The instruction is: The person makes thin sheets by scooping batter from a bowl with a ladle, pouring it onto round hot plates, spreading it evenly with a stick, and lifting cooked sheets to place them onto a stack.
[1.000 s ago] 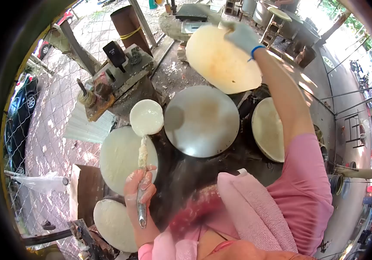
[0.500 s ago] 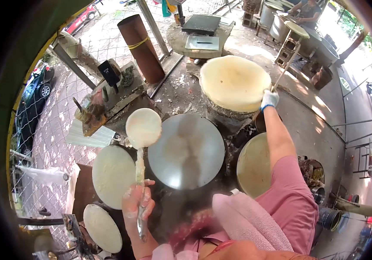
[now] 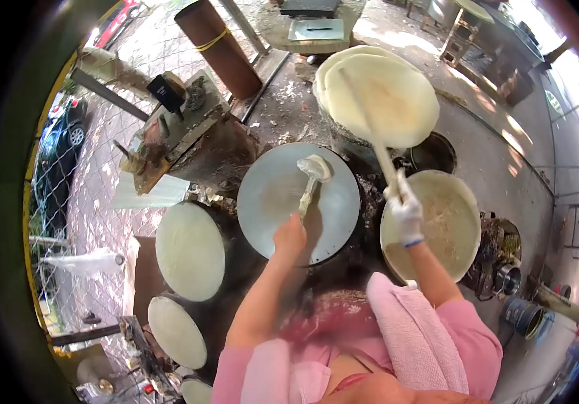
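Observation:
My left hand [image 3: 291, 237] is closed around the handle of a batter-coated ladle [image 3: 309, 183]. The ladle's bowl is down at the surface of a round grey griddle [image 3: 269, 219], with a small white patch of batter [image 3: 325, 167] beside it. My right hand [image 3: 407, 214], in a white glove, grips a long flat wooden stick [image 3: 380, 151]. Its far end reaches over a stack of thin pale round sheets [image 3: 404, 101]; whether it touches the top sheet I cannot tell. Under the gloved hand is a wide round pan [image 3: 447, 229] with a pale, mottled inside.
Two pale-topped rounds [image 3: 189, 252] [image 3: 177, 333] stand at the left, a third partly cut off below. Behind are a brown pipe [image 3: 220, 50] with a yellow band and a ledge holding a phone [image 3: 165, 93]. A dark pot [image 3: 435, 153] sits right of the stack.
My left hand has moved forward and lowered the ladle from the air onto the griddle. My right hand has come back from the stack's right edge, and the stick now points across the stack.

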A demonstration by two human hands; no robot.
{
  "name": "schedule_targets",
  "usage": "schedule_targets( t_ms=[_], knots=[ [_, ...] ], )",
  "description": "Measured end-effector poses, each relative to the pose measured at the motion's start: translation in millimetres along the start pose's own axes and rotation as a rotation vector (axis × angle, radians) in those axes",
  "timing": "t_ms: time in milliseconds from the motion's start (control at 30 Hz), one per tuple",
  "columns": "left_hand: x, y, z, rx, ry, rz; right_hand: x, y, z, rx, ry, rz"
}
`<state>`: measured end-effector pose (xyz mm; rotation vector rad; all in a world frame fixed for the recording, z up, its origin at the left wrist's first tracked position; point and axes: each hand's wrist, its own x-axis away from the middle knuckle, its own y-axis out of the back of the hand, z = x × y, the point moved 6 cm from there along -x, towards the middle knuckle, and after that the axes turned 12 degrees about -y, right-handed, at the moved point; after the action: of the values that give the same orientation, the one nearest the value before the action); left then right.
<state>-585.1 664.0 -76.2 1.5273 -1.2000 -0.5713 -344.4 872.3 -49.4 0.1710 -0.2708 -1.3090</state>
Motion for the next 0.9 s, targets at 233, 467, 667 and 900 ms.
schedule_targets(
  t_ms=[233,467,667,900],
  knots=[
    [-16.0,2.7,51.7,-0.088,-0.255,-0.295,154.0,-53.0,-48.5,0.752,-0.194,0.064],
    [27.3,133.2,78.0,0.294,-0.325,-0.827,181.2,-92.5,-101.3,0.387,-0.279,-0.102],
    [39.4,128.4,118.2,0.556,-0.366,-0.659,195.9,-168.7,-63.4,-0.171,-0.748,0.242],
    [84.7,77.4,168.7,0.768,-0.043,-0.394,150.7,-92.8,-81.6,0.135,-0.529,0.154]
  ],
)
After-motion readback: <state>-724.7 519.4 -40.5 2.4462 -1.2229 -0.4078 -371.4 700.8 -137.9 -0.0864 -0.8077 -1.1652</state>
